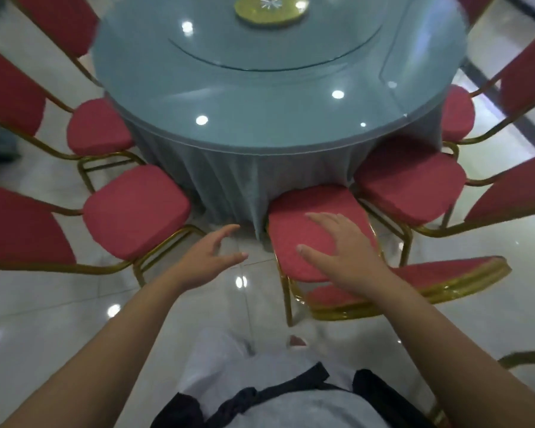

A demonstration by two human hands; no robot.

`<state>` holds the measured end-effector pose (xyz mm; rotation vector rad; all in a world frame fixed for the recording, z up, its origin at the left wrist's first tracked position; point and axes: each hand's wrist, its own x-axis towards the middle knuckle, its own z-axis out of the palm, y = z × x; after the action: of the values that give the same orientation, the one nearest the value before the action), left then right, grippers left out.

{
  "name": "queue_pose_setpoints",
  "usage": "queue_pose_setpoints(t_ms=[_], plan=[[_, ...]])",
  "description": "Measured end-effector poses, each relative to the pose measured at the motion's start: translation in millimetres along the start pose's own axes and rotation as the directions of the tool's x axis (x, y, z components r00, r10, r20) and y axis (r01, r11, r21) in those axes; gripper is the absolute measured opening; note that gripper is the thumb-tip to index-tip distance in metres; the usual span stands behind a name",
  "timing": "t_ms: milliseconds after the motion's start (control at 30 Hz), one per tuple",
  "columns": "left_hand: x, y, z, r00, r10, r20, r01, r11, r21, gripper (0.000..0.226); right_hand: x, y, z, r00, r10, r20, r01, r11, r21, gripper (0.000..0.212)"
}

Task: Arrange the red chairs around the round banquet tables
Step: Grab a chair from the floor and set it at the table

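Right hand (343, 251), fingers spread wide, hovered over nearest red chair (294, 233), seat angled twd table (260, 97); left hand (210, 257) open, empty, further off.

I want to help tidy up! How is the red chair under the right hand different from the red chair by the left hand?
The red padded chair under the right hand is skewed, its gold-framed back swung off to the right; the red padded chair by the left hand faces the round grey-blue table squarely. The right hand is over the first seat; the left hand is over bare floor. Both have red cushions and gold frames.
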<state>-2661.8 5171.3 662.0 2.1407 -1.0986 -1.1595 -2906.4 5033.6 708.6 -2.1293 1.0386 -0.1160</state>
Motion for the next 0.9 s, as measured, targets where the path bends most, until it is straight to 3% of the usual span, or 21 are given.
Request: queue_pose_setpoints(t_ms=[333,467,633,733,900], plan=[[-68.8,-164.4,-151.8,0.925,-0.181,-0.333,0.075,0.948,-0.308,0.09,94.8,-180.3,141.1,0.931,-0.204,0.304,0.218,0.976,-0.012,0.069],[-116.3,-229.8,-205.1,0.836,-0.316,-0.448,0.098,0.89,-0.446,0.08,120.0,-263.4,198.8,0.88,-0.277,0.385,0.281,0.959,0.047,0.069],[-160.8,-292.2,-260.0,0.673,-0.422,-0.608,0.047,0.844,-0.534,0.046,143.8,-341.6,263.0,0.827,-0.307,0.471,0.289,0.951,0.111,0.066],[-173.7,-321.7,-289.2,0.604,-0.48,-0.636,0.068,0.826,-0.559,0.048,164.7,-380.9,295.4,0.787,-0.333,0.52,0.322,0.94,0.115,0.065],[-175.1,-368.7,-351.3,0.56,-0.503,-0.658,0.096,0.829,-0.552,0.052,213.7,-453.3,356.9,0.761,-0.365,0.536,0.324,0.93,0.173,0.075]])
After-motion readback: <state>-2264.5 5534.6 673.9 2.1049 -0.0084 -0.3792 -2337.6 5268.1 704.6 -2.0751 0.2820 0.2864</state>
